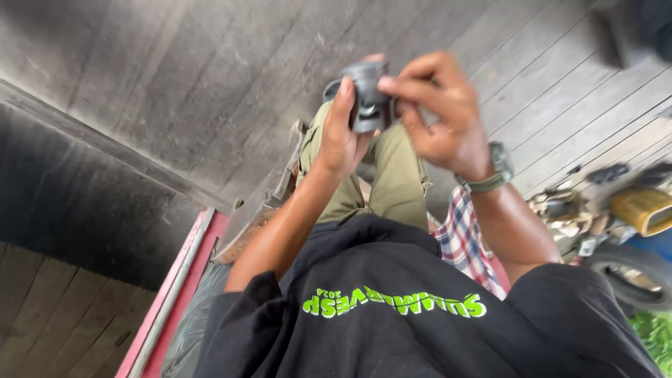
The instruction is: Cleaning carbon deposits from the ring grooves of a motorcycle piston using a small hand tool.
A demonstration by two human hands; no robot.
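Looking down from head height, the view shows a seated person holding a small grey metal part (pixel 365 98) up in front of the body, near the middle of the frame and toward the far side of the scene. The left hand (pixel 341 133) grips the part from the left and below, its thumb pressed up along the part's side and its fingers curled round behind. The right hand (pixel 437 115) closes on the part from the right, with its index finger and thumb pinching the upper edge; its other fingers are bent and blurred. The part looks like a short cylinder with a rounded top and an open lower skirt, though its details are soft. A grey-green wristwatch (pixel 495 170) sits on the right wrist. Below the hands are olive-green trousers (pixel 392 178) on raised knees, and nearer still a black shirt (pixel 392 308) with bright green lettering. A red, white and blue checked cloth (pixel 463 241) lies just beside the right forearm. Grey wooden floor planks (pixel 553 84) stretch away on the far right, and a dark weathered plank wall (pixel 175 77) fills the far left. At the right edge stand engine-like machine pieces (pixel 581 210), a yellow container (pixel 642 208) and a black rubber tyre (pixel 633 269).
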